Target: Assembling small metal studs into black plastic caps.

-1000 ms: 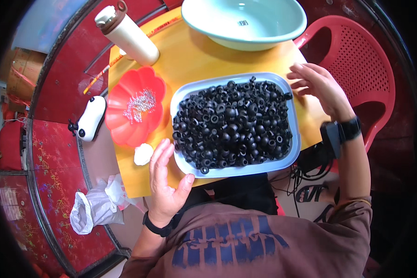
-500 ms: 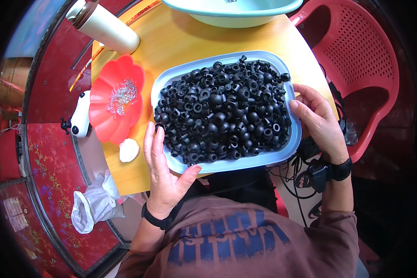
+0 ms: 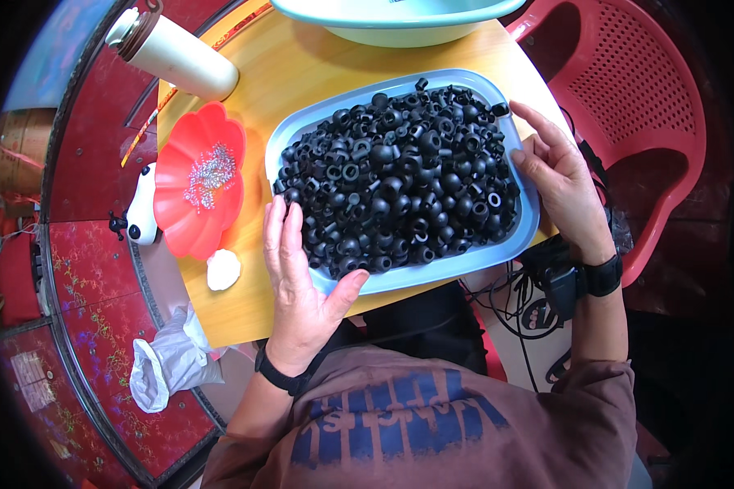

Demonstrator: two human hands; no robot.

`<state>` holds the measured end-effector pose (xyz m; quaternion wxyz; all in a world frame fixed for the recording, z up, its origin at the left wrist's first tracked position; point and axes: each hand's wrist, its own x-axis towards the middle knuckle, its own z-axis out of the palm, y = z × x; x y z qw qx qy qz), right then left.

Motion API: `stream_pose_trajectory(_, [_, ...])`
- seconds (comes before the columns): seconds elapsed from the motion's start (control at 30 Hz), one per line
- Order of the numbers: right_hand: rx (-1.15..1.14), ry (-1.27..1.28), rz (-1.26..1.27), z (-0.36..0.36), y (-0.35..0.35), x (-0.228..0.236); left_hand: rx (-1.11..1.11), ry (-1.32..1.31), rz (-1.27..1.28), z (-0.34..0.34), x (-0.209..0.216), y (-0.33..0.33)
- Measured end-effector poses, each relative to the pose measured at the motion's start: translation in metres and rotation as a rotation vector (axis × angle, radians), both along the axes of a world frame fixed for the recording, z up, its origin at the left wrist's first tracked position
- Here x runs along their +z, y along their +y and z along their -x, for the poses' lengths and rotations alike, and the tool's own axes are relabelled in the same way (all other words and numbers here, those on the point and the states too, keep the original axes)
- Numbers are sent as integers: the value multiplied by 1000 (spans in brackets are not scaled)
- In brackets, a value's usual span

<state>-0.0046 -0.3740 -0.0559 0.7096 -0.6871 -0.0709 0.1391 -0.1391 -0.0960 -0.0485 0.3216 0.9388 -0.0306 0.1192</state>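
Flanking a smooth tray point(image 3: 432, 272) of knobby black parts point(image 3: 400, 183), the left hand point(image 3: 300, 281) gaped wide; the right hand point(image 3: 561, 173) had an unclear grip. A glossy basin point(image 3: 404, 26) was cropped above.

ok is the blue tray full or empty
Full: the tray is heaped with small black parts, with mainly its pale blue rim showing.
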Motion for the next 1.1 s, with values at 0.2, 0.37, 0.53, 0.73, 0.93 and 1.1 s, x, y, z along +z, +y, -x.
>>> stream_pose_trajectory(0.2, [-12, -8, 61, 4, 7, -2, -31, -20, 33, 0, -5, 5])
stream_pose_trajectory(0.37, [-3, -117, 110, 7, 4, -7, -10, -88, 78, 8, 12, 6])
stream_pose_trajectory(0.53, [17, 35, -115, 9, 4, -15, -148, 77, 465, 37, 66, -4])
stream_pose_trajectory(0.73, [-12, 45, -143, 13, 6, -7, -774, -198, 386, 38, 124, -40])
stream_pose_trajectory(0.93, [-12, -19, -106, 7, 2, -21, -550, -520, 488, 51, 118, -69])
stream_pose_trajectory(1.1, [-30, -50, -137, 5, -1, -23, -643, -558, 236, 50, 133, -57])
